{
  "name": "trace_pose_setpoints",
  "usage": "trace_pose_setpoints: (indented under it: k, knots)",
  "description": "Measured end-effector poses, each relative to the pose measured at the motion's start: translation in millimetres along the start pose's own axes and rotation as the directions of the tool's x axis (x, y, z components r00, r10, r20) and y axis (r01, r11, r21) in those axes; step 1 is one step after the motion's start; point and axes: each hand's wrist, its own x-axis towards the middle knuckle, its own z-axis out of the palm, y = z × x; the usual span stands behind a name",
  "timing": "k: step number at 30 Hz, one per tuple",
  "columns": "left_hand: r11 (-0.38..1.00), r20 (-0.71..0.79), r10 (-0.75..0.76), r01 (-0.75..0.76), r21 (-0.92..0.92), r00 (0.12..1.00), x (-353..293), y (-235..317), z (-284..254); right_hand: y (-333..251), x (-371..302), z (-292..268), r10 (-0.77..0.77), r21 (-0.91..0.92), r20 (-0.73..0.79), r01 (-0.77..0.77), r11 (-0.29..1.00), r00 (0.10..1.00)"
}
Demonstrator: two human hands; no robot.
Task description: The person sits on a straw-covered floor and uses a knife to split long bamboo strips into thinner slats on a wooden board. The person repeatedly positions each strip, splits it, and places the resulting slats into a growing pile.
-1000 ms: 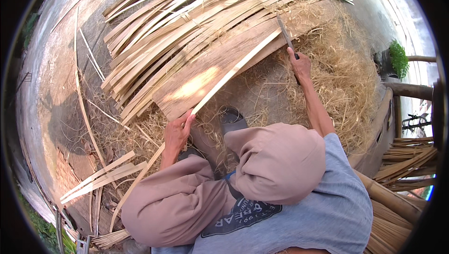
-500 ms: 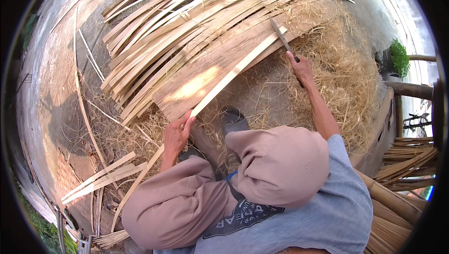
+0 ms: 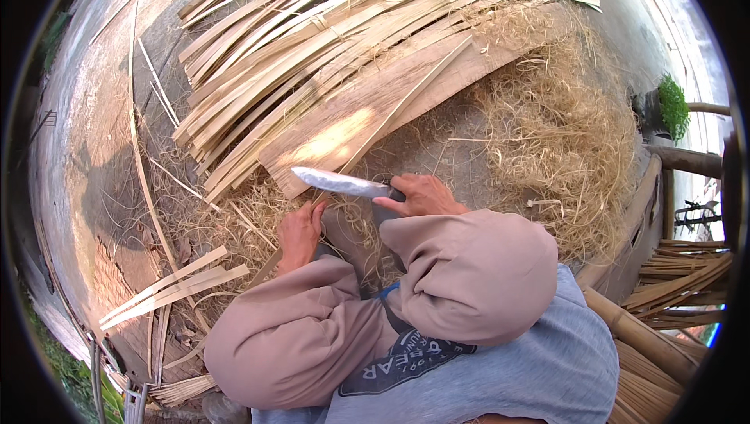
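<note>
So over on your right there's a bushy bright green plant (image 3: pixel 673 107) right by a dark grey container (image 3: pixel 648 114), and just below it a thick brown wooden pole (image 3: pixel 691 161) running out toward the edge of your view. Lower down that side you've got a fat tan bamboo pole (image 3: pixel 641 334) at a slant, and way over left it's rough grey concrete floor (image 3: pixel 94 127) in patchy sun, with blurry green foliage (image 3: pixel 69 365) near the bottom corner.
</note>
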Motion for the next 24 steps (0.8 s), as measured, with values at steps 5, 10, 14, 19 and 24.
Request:
trace_pose_setpoints:
  k: [5, 10, 14, 19, 24]
  knots:
    - [0.997, -0.008, -0.024, 0.024, 0.07, 1.0, -4.8, -7.0, 7.8, 94.1, 30.1, -53.4, 0.239, -0.057, -0.093, -0.245, 0.968, 0.967]
    - [0.999, 0.019, -0.026, 0.025, 0.028, 0.999, 0.7, -2.4, 4.1, 226.4, 67.0, -152.6, 0.591, 0.107, -0.422, -0.61, 0.785, 0.687]
    - [0.999, 0.044, -0.047, 0.048, -0.022, 0.998, 0.3, -4.4, 0.8, 173.7, 72.7, -134.7, 0.576, 0.207, -0.3, -0.538, 0.817, 0.76]
    - [0.991, 0.122, -0.093, 0.104, -0.09, 0.988, 1.7, -10.6, -11.7, 52.5, 15.9, -11.1, -0.006, -0.062, -0.161, -0.004, 0.998, 0.987]
    - [0.993, 0.138, -0.043, 0.057, -0.105, 0.99, 2.9, -5.8, -19.7, 191.1, 56.6, -106.2, 0.599, 0.089, -0.283, -0.601, 0.794, 0.749]
